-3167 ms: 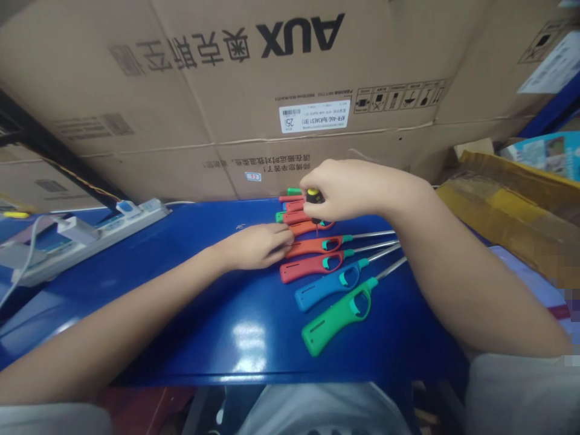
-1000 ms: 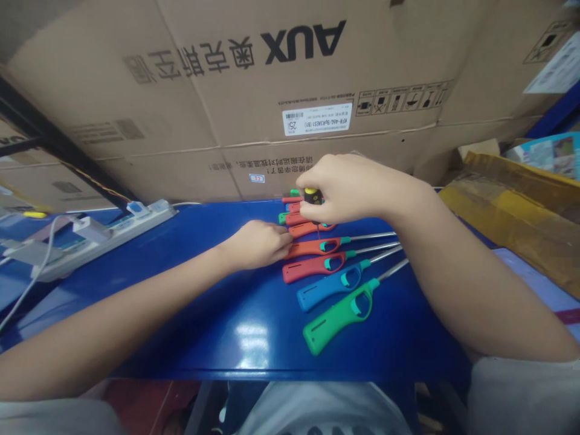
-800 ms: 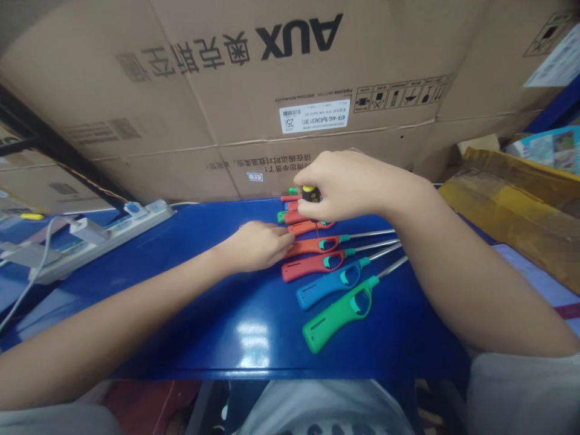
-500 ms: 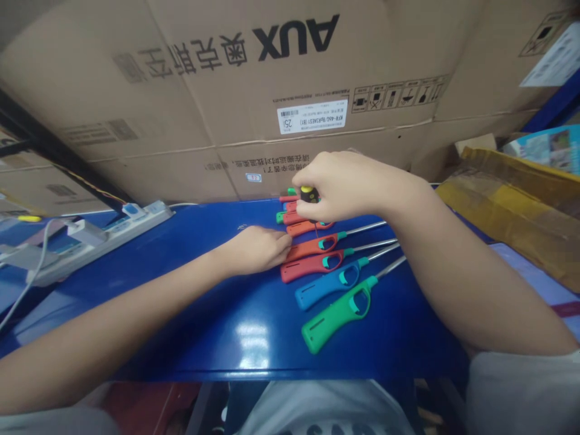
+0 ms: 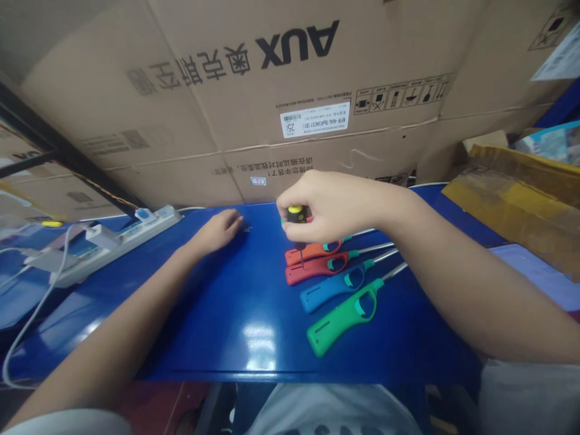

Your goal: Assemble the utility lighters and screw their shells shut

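Observation:
My right hand (image 5: 330,205) is closed on a small screwdriver (image 5: 295,215) with a yellow and black handle. It stands upright, its tip down at the butt end of the orange lighter (image 5: 312,251). In front of that lie a red lighter (image 5: 317,269), a blue lighter (image 5: 335,287) and a green lighter (image 5: 344,314), side by side on the blue table (image 5: 217,314). My left hand (image 5: 217,231) rests on the table to the left, fingers loosely laid out and holding nothing. A tiny object (image 5: 247,228) lies just past its fingertips. My right hand hides the lighters further back.
A large cardboard box (image 5: 272,90) marked AUX walls off the back of the table. A white power strip (image 5: 131,229) with plugs and cables lies at the back left. Brown-yellow packaging (image 5: 521,187) is piled at the right.
My left hand has let go of the lighters and slid left and back across the table. My right hand has brought the screwdriver left and nearer, onto the orange lighter's butt end.

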Demonstrator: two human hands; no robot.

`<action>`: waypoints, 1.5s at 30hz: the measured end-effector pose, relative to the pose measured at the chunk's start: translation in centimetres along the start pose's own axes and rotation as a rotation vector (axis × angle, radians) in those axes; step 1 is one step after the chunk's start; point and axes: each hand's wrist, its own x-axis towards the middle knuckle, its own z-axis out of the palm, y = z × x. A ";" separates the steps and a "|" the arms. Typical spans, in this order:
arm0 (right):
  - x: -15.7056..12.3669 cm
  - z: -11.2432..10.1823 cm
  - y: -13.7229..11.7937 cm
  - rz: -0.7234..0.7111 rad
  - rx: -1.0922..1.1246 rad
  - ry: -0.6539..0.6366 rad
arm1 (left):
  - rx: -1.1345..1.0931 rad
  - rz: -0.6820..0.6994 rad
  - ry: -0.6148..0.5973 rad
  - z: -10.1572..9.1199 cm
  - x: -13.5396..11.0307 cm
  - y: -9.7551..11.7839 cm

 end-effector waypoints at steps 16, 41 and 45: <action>0.8 1.3 -0.3 -0.040 0.009 0.021 | -0.173 -0.006 0.193 1.8 -0.5 0.2; 1.3 2.8 -2.0 0.006 -0.214 0.069 | -0.284 0.303 -0.021 2.1 -9.6 14.4; 1.0 2.9 -3.2 0.000 -0.163 0.007 | -0.316 0.314 0.081 2.5 -9.0 13.1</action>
